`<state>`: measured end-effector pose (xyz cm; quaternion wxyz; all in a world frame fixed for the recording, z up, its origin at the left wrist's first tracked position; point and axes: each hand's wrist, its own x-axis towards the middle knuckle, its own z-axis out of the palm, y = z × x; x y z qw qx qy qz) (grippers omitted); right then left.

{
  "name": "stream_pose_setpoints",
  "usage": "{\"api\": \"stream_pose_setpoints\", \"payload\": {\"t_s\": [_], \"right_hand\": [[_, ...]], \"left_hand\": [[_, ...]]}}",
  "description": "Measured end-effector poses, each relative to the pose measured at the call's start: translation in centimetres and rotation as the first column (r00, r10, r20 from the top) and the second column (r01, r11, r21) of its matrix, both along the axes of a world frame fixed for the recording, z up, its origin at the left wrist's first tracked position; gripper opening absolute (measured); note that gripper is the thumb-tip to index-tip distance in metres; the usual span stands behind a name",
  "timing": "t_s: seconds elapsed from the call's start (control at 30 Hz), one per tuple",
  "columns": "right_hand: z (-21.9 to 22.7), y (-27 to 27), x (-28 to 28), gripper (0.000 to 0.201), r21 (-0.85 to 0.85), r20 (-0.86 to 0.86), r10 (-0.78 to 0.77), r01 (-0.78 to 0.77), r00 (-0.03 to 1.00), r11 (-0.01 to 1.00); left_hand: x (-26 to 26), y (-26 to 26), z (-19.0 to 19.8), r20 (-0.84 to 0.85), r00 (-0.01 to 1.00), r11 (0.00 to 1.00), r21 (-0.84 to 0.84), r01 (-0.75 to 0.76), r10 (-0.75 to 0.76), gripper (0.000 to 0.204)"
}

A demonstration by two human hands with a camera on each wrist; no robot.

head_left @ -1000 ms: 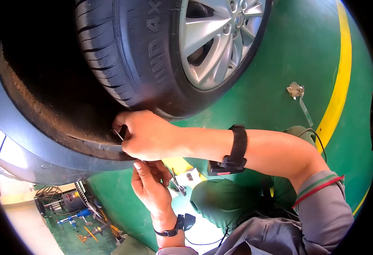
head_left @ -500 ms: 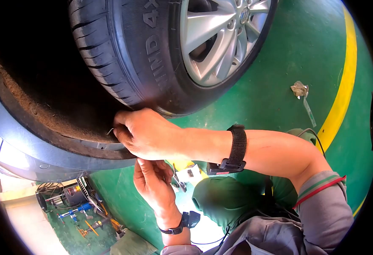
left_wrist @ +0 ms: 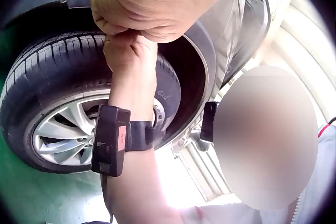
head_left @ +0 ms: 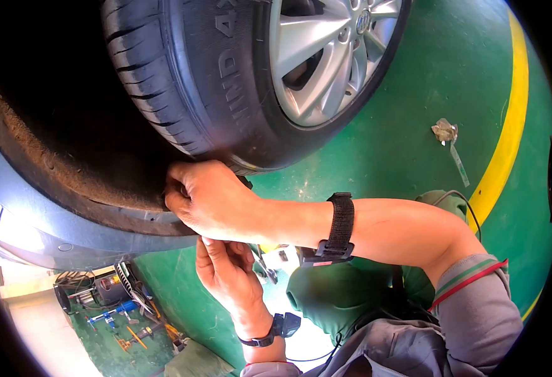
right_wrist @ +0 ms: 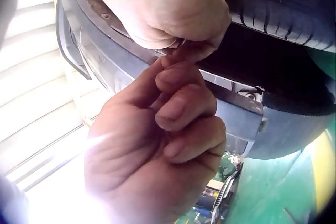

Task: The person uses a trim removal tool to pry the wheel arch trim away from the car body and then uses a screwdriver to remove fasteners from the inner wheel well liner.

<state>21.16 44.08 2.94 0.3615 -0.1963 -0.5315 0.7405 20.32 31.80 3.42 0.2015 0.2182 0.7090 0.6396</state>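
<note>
My right hand [head_left: 219, 198] reaches across to the lower wheel-arch edge [head_left: 125, 217], its thumb and fingers pinched at the inner side. A thin metal piece seen there earlier is now hidden by the fingers. Just below, my left hand [head_left: 229, 276] pinches at the edge from underneath. The right wrist view shows the left thumb and index finger [right_wrist: 178, 77] meeting right under the right hand [right_wrist: 163, 8], the other fingers curled. The blue-grey bumper [head_left: 87, 244] runs off to the left. Close above the hands stand the black tyre [head_left: 238, 94] and silver wheel [head_left: 316, 50].
Tools, including a blue one [head_left: 122, 308], lie on the green floor at lower left. A white box [head_left: 282, 256] sits below the right forearm. A crumpled wrapper [head_left: 444, 132] lies near the yellow line [head_left: 514, 113] at right.
The thin metal piece showing at the right fingertips has gone out of sight behind them. The right wrist has turned slightly, with the forearm a little lower. The left hand stays under the edge.
</note>
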Motion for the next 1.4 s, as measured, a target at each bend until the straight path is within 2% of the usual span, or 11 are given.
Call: {"api": "stream_pose_setpoints", "payload": {"t_s": [0.2, 0.3, 0.4, 0.5, 0.63, 0.7, 1.0, 1.17, 1.23, 1.37, 1.4], "right_hand": [[0.2, 0.1, -0.5, 0.021, 0.056, 0.007, -0.062, 0.062, 0.998, 0.997], [1.2, 0.6, 0.2, 0.027, -0.024, 0.103, 0.072, -0.07, 0.992, 0.997], [1.1, 0.6, -0.1, 0.029, -0.004, 0.122, 0.073, -0.073, 0.99, 0.997], [0.8, 0.4, -0.1, 0.028, 0.019, 0.156, 0.04, -0.044, 0.987, 0.999], [0.8, 0.2, 0.1, 0.025, 0.066, 0.175, 0.011, -0.022, 0.984, 0.998], [0.8, 0.2, -0.1, 0.024, 0.064, 0.179, 0.015, -0.027, 0.984, 0.998], [0.7, 0.1, -0.1, 0.02, 0.116, 0.154, 0.02, -0.038, 0.988, 0.993], [0.2, -0.4, -0.7, 0.018, 0.142, 0.05, -0.094, 0.086, 0.994, 0.986], [0.0, -0.4, -0.8, 0.018, 0.158, 0.042, -0.103, 0.095, 0.994, 0.983], [-0.4, -0.8, -1.3, 0.016, 0.169, 0.032, -0.144, 0.136, 0.989, 0.976], [-0.4, -0.9, -1.3, 0.016, 0.17, 0.031, -0.142, 0.135, 0.989, 0.976]], "left_hand": [[0.3, 0.1, 1.1, 0.02, 0.999, 1.0, 0.002, -0.024, 0.024, 0.031], [0.6, 0.5, 1.3, 0.065, 0.997, 0.996, 0.082, -0.043, 0.038, 0.032], [0.3, 0.6, 0.3, 0.026, 1.0, 0.999, 0.031, 0.007, -0.007, 0.029], [-1.0, 0.1, -1.7, -0.004, 0.988, 0.988, 0.022, 0.156, -0.156, 0.023], [-0.4, 0.4, -2.1, -0.026, 0.99, 0.99, 0.035, 0.14, -0.139, 0.022], [0.4, 0.9, -1.7, -0.024, 1.0, 0.999, 0.042, -0.004, 0.005, 0.028], [-0.1, -0.4, -2.9, -0.018, 0.997, 0.996, 0.055, 0.07, -0.069, 0.027], [-0.9, 0.6, -3.5, 0.266, 0.962, 0.996, 0.083, 0.045, -0.065, 0.024], [-1.2, 0.7, -4.7, 0.218, 0.97, 0.992, -0.092, -0.09, 0.108, 0.021], [-2.7, -0.5, -8.2, 0.218, 0.974, 0.998, -0.009, -0.068, 0.069, 0.033], [-3.4, -0.7, -9.0, -0.255, 0.961, 0.962, -0.269, 0.038, -0.109, 0.034]]}}
